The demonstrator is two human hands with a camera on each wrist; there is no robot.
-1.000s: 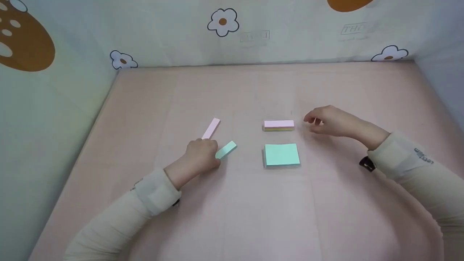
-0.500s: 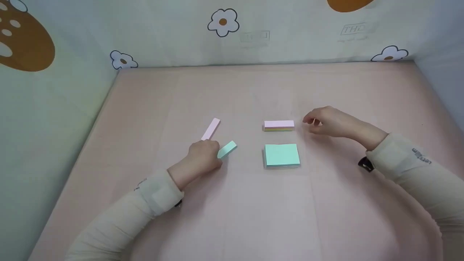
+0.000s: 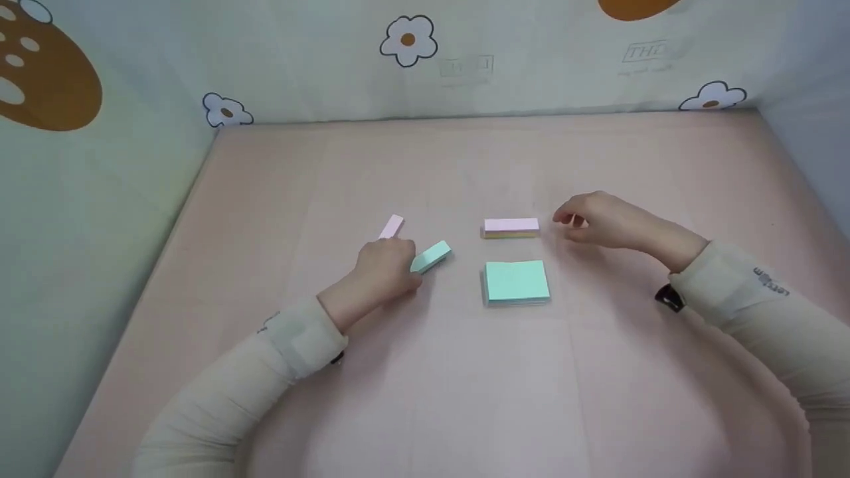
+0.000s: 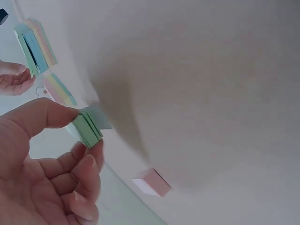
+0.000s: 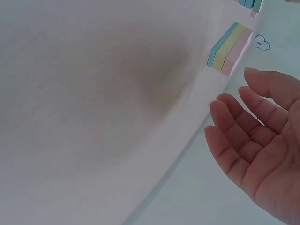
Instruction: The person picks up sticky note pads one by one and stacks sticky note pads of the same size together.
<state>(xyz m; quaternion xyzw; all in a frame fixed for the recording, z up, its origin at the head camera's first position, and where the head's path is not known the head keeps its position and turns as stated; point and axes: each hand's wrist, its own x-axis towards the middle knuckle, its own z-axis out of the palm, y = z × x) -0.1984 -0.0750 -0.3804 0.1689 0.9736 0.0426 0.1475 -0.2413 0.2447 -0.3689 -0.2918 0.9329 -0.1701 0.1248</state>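
Note:
My left hand (image 3: 387,267) pinches a narrow green sticky-note pad (image 3: 431,257) between thumb and fingers; in the left wrist view the green pad (image 4: 87,129) shows layered edges. Partly hidden behind that hand, a narrow pink sticky-note pad (image 3: 392,226) lies on the table. My right hand (image 3: 605,223) holds nothing, its fingers loosely bent. Just left of its fingertips, and apart from them, sits a small stack of narrow pads (image 3: 510,226), pink on top; the right wrist view shows pink, yellow and blue layers in this stack (image 5: 229,49).
A wider stack of sticky notes (image 3: 516,281), green on top, lies in front of the narrow stack. The pink-covered table (image 3: 491,398) meets a patterned back wall (image 3: 319,60) and side walls.
My left hand has moved up and to the right in the head view, carrying the green pad along. The pink pad behind it stays put. My right hand has barely shifted.

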